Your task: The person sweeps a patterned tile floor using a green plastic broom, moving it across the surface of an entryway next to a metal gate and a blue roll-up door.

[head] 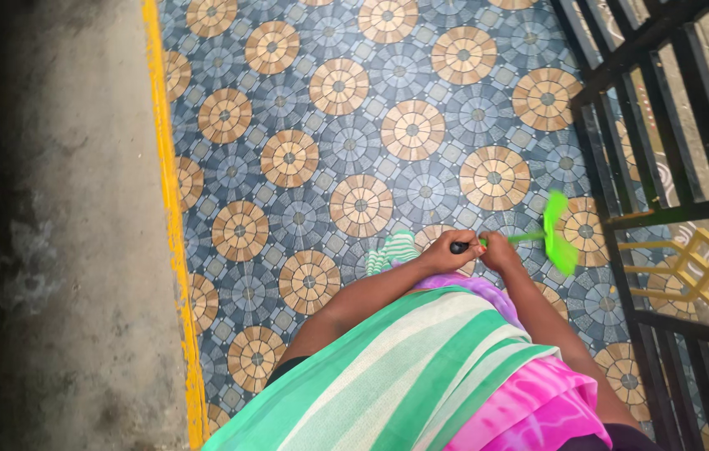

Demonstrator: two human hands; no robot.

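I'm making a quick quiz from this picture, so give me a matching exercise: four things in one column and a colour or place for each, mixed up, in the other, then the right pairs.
Things:
1. toy propeller
2. metal gate
3. painted line
4. left hand

Colours and places:
A. yellow, between the concrete strip and the tiled floor
B. closed on the dark end of the propeller's stick
C. bright green, blurred, near the right hand
D. black bars, along the right side

Pairs: 1-C, 2-D, 3-A, 4-B
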